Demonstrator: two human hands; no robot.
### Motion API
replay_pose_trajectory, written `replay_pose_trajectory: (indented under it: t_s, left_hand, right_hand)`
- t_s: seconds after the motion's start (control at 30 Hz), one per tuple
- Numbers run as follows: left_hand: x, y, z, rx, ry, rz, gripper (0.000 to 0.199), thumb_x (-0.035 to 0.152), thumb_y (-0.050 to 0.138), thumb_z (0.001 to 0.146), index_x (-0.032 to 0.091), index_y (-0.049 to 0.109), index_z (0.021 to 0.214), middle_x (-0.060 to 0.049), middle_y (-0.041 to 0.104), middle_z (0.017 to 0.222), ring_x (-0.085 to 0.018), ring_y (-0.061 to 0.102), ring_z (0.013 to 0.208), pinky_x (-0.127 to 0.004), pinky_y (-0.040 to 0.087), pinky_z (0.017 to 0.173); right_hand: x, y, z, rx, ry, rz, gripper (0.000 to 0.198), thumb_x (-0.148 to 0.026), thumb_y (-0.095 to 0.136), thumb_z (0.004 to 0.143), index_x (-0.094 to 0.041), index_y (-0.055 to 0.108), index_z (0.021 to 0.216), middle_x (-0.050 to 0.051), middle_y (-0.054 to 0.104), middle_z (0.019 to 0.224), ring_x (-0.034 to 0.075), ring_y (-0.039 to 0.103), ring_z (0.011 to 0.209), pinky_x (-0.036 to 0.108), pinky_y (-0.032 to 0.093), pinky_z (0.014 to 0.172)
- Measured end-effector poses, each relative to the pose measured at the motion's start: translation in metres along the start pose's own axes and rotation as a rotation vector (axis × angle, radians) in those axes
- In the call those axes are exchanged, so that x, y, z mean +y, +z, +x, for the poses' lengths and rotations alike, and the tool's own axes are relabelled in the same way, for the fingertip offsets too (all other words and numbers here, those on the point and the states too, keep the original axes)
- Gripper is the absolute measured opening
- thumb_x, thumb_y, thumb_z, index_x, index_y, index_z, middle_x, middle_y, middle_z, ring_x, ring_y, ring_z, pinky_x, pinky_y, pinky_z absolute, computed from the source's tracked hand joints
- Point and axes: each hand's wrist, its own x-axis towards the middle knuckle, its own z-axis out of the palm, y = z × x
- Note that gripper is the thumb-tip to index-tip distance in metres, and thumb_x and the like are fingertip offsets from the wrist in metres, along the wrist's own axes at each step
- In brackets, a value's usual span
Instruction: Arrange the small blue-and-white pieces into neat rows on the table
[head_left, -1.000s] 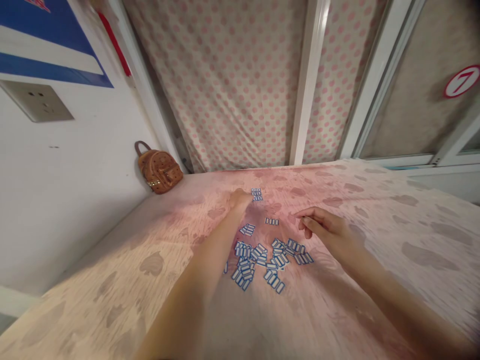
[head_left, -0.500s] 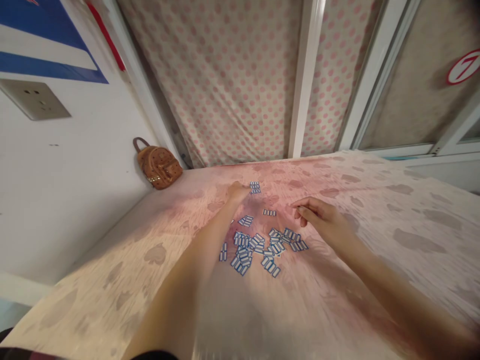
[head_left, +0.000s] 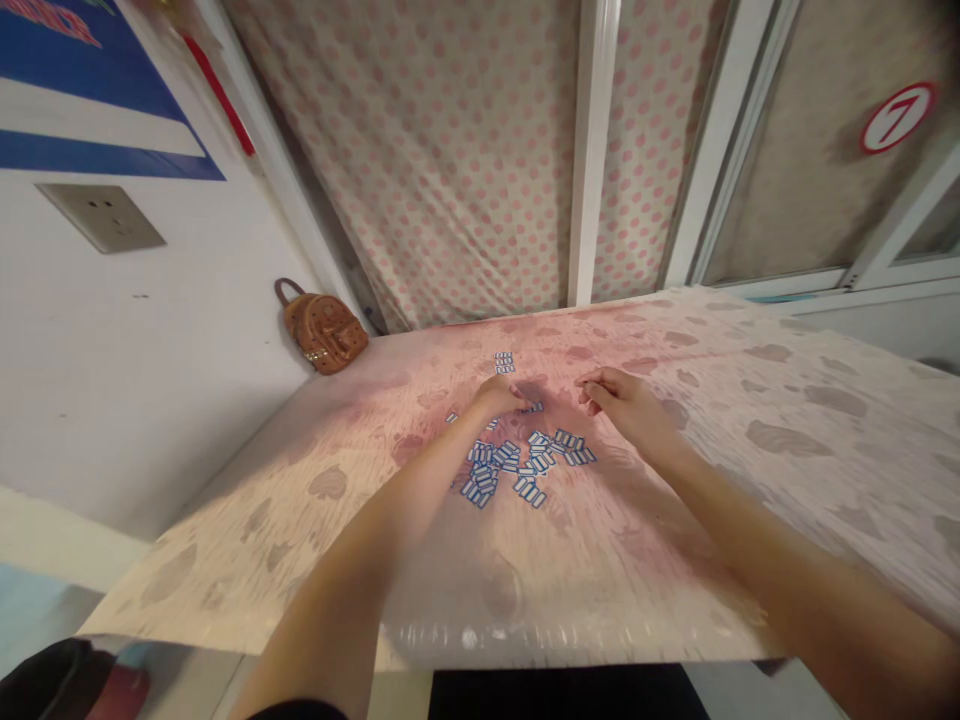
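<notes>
Small blue-edged white cards lie on the patterned tablecloth (head_left: pixel 450 580). My left hand (head_left: pixel 501 397) reaches over the table, its fingertips at a single card (head_left: pixel 535 407) that lies flat; its fingers look stretched out and partly hidden. To its right, my right hand (head_left: pixel 613 395) hovers with thumb and fingers drawn together; whatever may be between them is too small to make out. Nearer to me spreads a loose, overlapping pile of cards (head_left: pixel 541 455). Beyond the left hand, a few cards form a neat block (head_left: pixel 505 363). My left forearm covers part of the pile's left side.
A small brown backpack (head_left: pixel 326 330) leans by the wall at the table's far left. A dotted curtain (head_left: pixel 450 160) and white window frames rise behind the table. A wall socket (head_left: pixel 105 218) is at left. The table's front edge (head_left: pixel 585 650) lies near me.
My left hand has come back from the neat block of cards toward me and right, to the single card. The right hand holds nearly the same place. The view has shifted slightly.
</notes>
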Motion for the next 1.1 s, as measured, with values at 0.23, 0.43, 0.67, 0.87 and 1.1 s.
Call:
replay_pose_trajectory:
  t_s: [0.23, 0.43, 0.67, 0.87, 1.1]
  left_hand:
    - [0.007, -0.005, -0.022, 0.137, 0.049, -0.127, 0.01, 0.024, 0.072, 0.074, 0.015, 0.069, 0.07, -0.001, 0.066, 0.065, -0.013, 0.06, 0.064, -0.023, 0.042, 0.06]
    - [0.019, -0.032, -0.08, 0.13, 0.213, -0.412, 0.014, 0.021, 0.074, 0.073, 0.014, 0.065, 0.081, -0.002, 0.068, 0.071, -0.012, 0.062, 0.065, -0.022, 0.044, 0.06]
    - [0.021, -0.037, -0.104, 0.098, 0.211, -0.669, 0.017, 0.026, 0.075, 0.074, 0.013, 0.067, 0.079, -0.005, 0.071, 0.078, -0.013, 0.063, 0.069, -0.023, 0.046, 0.065]
    - [-0.003, -0.043, -0.104, 0.179, 0.137, -0.835, 0.013, 0.025, 0.071, 0.077, 0.013, 0.064, 0.076, -0.003, 0.07, 0.074, -0.012, 0.064, 0.069, -0.022, 0.047, 0.066]
    - [-0.028, -0.047, -0.093, 0.411, -0.008, -0.813, 0.007, 0.017, 0.063, 0.081, 0.013, 0.062, 0.075, -0.005, 0.071, 0.07, -0.012, 0.065, 0.063, -0.023, 0.05, 0.063]
  right_hand:
    - [0.015, 0.005, 0.002, -0.036, -0.023, -0.015, 0.017, -0.035, 0.055, 0.078, -0.02, 0.061, 0.081, 0.001, 0.064, 0.07, 0.014, 0.059, 0.062, 0.029, 0.048, 0.063]
    - [0.0, 0.012, -0.004, -0.255, 0.155, 0.095, 0.024, -0.041, 0.066, 0.071, -0.02, 0.061, 0.08, 0.001, 0.064, 0.072, 0.013, 0.059, 0.061, 0.028, 0.049, 0.061]
    - [-0.032, 0.032, -0.006, -0.404, 0.061, 0.077, 0.019, -0.036, 0.064, 0.07, -0.019, 0.057, 0.067, -0.003, 0.057, 0.058, 0.011, 0.053, 0.053, 0.025, 0.043, 0.056]
    - [-0.042, 0.04, 0.01, -0.365, 0.009, -0.065, 0.011, -0.031, 0.057, 0.074, -0.021, 0.057, 0.07, -0.001, 0.06, 0.063, 0.013, 0.055, 0.056, 0.028, 0.043, 0.059]
    - [-0.015, 0.009, 0.008, -0.404, -0.024, -0.799, 0.013, -0.025, 0.065, 0.07, -0.023, 0.054, 0.063, 0.004, 0.062, 0.065, 0.019, 0.056, 0.062, 0.03, 0.034, 0.057]
